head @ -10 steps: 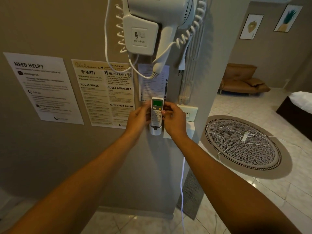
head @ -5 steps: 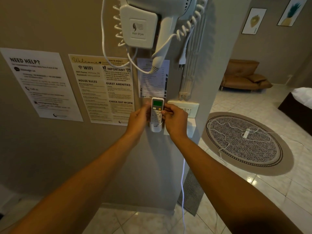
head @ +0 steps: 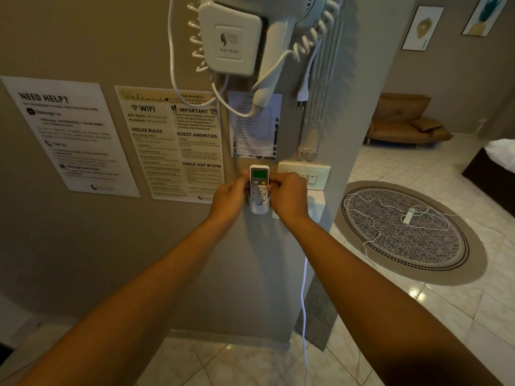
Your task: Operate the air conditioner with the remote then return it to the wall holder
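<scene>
A white air conditioner remote (head: pixel 259 179) with a green screen stands upright in a white wall holder (head: pixel 259 208) on the beige wall. Its lower half sits inside the holder. My left hand (head: pixel 231 197) grips the remote's left edge with thumb and fingers. My right hand (head: pixel 287 195) pinches its right edge near the yellow button. Both forearms stretch up from the bottom of the view. The air conditioner itself is out of view.
A wall-mounted hair dryer (head: pixel 237 37) with a coiled cord hangs above. Printed notices (head: pixel 170 140) cover the wall to the left. A switch plate (head: pixel 306 175) sits right of the remote. A round rug (head: pixel 404 232) with a white cable lies on the tiled floor.
Both hands stay on the remote in the holder. The camera has tilted slightly, so the wall and holder sit a little lower in view.
</scene>
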